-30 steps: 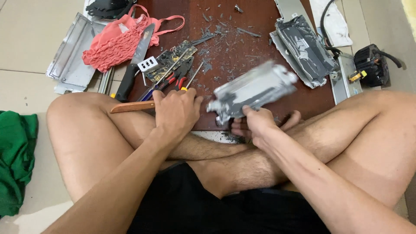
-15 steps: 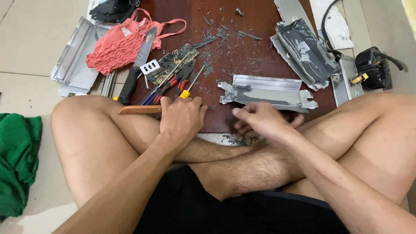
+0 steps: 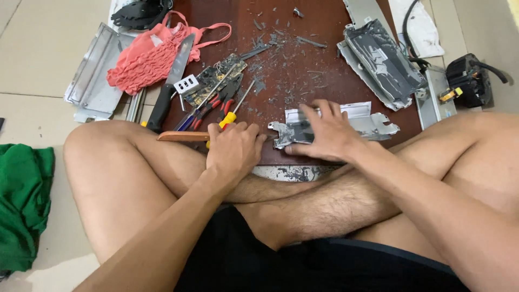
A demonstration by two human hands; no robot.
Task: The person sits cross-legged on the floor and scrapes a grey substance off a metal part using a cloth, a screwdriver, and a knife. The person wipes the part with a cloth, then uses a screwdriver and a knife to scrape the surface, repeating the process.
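Right hand (image 3: 324, 135) spread flat, pinning the bent metal bracket (image 3: 346, 121) at the near edge of the worktop (image 3: 303, 59). Left hand (image 3: 233, 151) clamped around a wooden-handled tool (image 3: 184, 136), tip right at the bracket's left end. Looks like thin, stiff sheet metal: light, springy, jagged tabs. Probably safest holding the flat middle, fingers off the edges. Knife (image 3: 170, 86) and screwdrivers (image 3: 216, 105) toward the left edge.

A dull grey sheet-metal bracket (image 3: 335, 125) is pressed under the right hand (image 3: 324, 132); a smooth wooden handle (image 3: 184, 136) is gripped by the left hand (image 3: 235, 151), on glossy reddish-brown wood (image 3: 303, 59).
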